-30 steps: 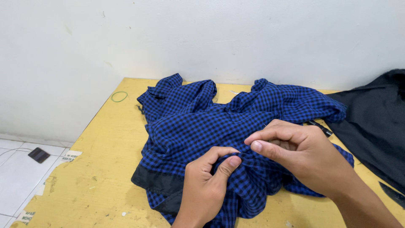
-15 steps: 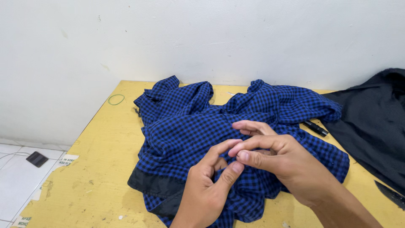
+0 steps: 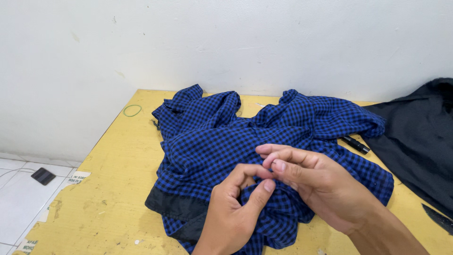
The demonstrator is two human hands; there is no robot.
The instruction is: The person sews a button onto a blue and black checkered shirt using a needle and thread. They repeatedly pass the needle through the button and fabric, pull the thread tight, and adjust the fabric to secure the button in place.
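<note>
Blue-and-black checked cotton shirt (image 3: 264, 141) lies crumpled in soft folds mid-table, a dark lining showing at its near edge. Both hands work one small spot on its front: the left hand (image 3: 233, 215) pinches a fold between thumb and forefinger, and the right hand (image 3: 314, 186) presses its fingertips together on the same cloth, probably at a button. Next comes fine fingertip work. Beneath is a scuffed yellow wooden table (image 3: 108, 189); a black garment (image 3: 420, 141) lies at the right.

Left hand (image 3: 233, 208), right hand (image 3: 314, 182) pinching blue checked shirt (image 3: 212, 137), yellow table (image 3: 113, 189)
</note>
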